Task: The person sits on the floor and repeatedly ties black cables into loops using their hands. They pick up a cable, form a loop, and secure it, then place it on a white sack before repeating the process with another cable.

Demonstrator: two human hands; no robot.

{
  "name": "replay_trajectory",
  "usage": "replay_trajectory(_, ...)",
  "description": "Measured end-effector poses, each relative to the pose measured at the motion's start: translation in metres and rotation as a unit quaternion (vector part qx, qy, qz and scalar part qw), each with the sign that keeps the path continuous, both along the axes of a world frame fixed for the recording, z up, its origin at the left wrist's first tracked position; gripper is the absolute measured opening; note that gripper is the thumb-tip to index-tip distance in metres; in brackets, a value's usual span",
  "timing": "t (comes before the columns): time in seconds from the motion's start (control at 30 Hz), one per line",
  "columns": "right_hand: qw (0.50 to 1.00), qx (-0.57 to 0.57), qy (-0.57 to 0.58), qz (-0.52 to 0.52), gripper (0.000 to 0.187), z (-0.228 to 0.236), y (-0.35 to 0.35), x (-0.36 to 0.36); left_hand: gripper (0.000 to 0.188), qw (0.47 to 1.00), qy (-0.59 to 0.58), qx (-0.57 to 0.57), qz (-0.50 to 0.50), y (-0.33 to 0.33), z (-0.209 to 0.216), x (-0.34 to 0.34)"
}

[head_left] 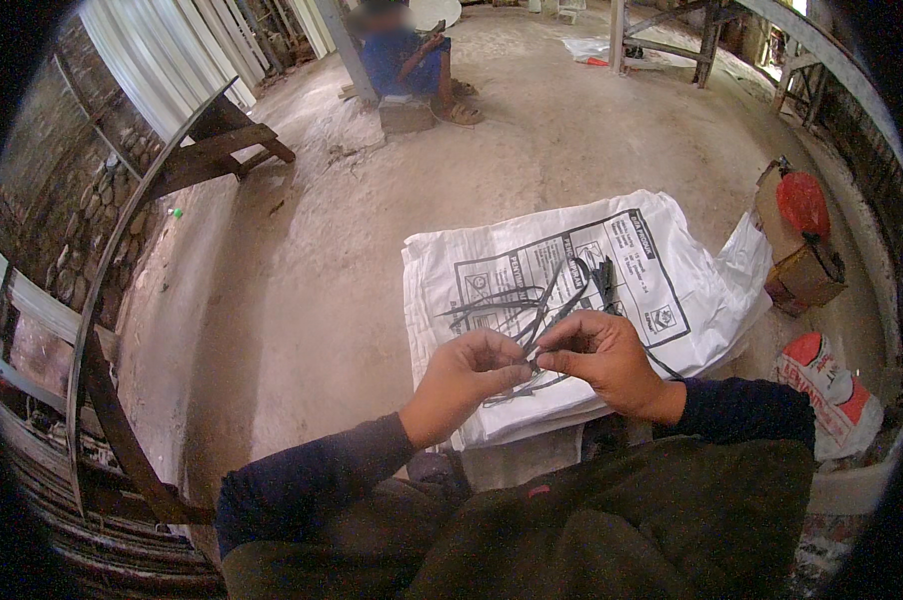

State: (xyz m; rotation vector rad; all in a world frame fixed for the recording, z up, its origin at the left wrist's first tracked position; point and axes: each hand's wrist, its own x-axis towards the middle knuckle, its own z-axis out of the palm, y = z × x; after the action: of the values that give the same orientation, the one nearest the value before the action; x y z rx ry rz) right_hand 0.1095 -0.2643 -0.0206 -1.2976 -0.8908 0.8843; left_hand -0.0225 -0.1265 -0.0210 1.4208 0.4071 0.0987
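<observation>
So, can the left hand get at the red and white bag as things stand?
Probably not: the right sleeve lies between the left hand and the red and white bag, which sits far to the right.

Likely a rustic workshop, dusty concrete floor, stone wall, wooden trestle, pale corrugated sheets

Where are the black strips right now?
Head view, just right of centre: the black strips are over the white sack, pinched by the left hand and right hand.
</observation>
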Motion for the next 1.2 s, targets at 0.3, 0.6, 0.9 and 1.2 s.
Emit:
replay_trajectory(0.3, 0.999, -0.035, -0.009, 0.008, 0.014, -0.003, -0.001, -0.002, 0.015, 0.999, 0.005, 0.033, -0.007, -0.003, 0.006, 0.000)
replay_trajectory(0.6, 0.869, 0.153, -0.470, -0.015, 0.014, -0.004, -0.004, 0.003, 0.015, 0.986, -0.018, 0.159, -0.040, -0.006, 0.005, -0.001)
replay_trajectory(0.9, 0.991, 0.006, -0.118, 0.064, 0.010, -0.012, 0.001, -0.001, 0.021, 0.978, -0.035, 0.195, -0.063, -0.004, -0.005, -0.004)
replay_trajectory(1.2, 0.979, -0.008, -0.194, 0.062, 0.015, -0.011, 0.000, 0.000, 0.039, 0.943, -0.035, 0.319, -0.090, -0.010, -0.008, -0.001)
